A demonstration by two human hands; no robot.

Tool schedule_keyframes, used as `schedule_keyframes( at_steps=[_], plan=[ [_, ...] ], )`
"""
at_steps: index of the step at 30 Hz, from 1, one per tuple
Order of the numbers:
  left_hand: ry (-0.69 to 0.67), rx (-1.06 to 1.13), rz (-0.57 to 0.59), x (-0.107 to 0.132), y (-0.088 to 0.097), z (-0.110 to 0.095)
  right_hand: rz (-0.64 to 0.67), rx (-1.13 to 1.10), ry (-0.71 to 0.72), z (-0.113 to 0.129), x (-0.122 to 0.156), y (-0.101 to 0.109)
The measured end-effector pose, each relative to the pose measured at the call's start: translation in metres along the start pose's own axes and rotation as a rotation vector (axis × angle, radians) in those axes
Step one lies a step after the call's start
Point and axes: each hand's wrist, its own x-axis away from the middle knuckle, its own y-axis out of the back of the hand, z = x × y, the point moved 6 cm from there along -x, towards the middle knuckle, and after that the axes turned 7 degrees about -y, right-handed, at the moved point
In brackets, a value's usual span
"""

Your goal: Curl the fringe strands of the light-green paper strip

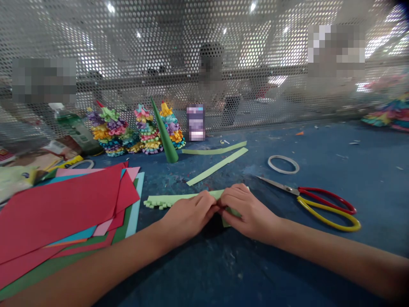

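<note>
A light green paper strip [172,198] lies across the blue table, its left end cut into a curled fringe [156,205]. My left hand [193,213] is closed on the strip near its middle. Right beside it, my right hand [246,211] pinches the same strip, fingertips meeting the left ones. Part of the strip hangs below my right fingers; the stretch inside both hands is hidden. Just beyond lie two more light green strips, one slanted [217,167] and one nearly level [214,151]. Scissors [292,190] with red and yellow handles rest to the right, blades open slightly or closed, I cannot tell.
Coloured paper sheets [64,209] are stacked at left. A green paper cone [166,136] stands before several fringed paper trees [148,132]. A phone [196,122] leans against the perforated metal screen [128,51]. A tape roll [283,164] lies behind the scissors; a green bottle [78,130] stands back left.
</note>
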Motion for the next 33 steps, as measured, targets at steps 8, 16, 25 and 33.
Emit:
schedule_keyframes(
  at_steps=[8, 16, 25, 33],
  plan=[
    [-0.095, 0.039, -0.090, 0.000, 0.007, -0.004, 0.003, 0.030, -0.002, 0.000, 0.000, 0.000],
    [-0.132, 0.049, -0.169, -0.001, 0.010, -0.005, -0.015, 0.055, 0.007, 0.001, 0.001, -0.001],
    [-0.051, 0.026, -0.113, 0.000, 0.008, -0.001, -0.029, 0.005, 0.008, -0.002, 0.002, 0.000],
    [-0.070, -0.157, -0.186, 0.004, 0.010, -0.003, -0.035, 0.017, -0.003, -0.001, 0.004, 0.002]
  ],
)
